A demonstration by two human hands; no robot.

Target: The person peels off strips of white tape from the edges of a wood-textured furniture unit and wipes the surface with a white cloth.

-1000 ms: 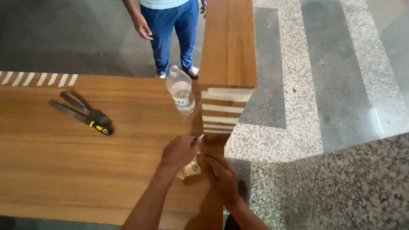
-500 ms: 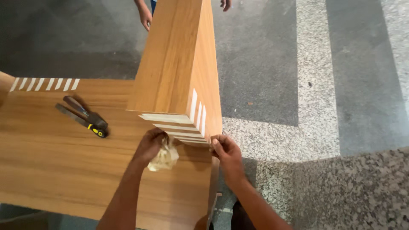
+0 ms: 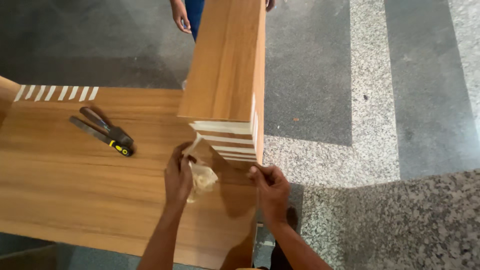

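**Two hands at the striped end of a raised wooden panel**

A wide flat brown wood-grain bench (image 3: 65,190) fills the left of the view, resting over a grey speckled stone floor (image 3: 400,100). A long brown wooden panel with pale tape strips across its near end (image 3: 227,65) rises tilted above the bench's right edge, its far end near another person's hand (image 3: 180,15) at the top of the view.

The left hand (image 3: 179,177) is closed around a crumpled cream-coloured cloth (image 3: 202,177), held just beneath the panel's striped end and above the bench top. The right hand (image 3: 270,187) has its fingers curled onto the panel's lower near corner, gripping the edge.

A pair of dark metal pliers with black-and-yellow handles (image 3: 105,132) lies on the bench, well apart to the left of both hands.
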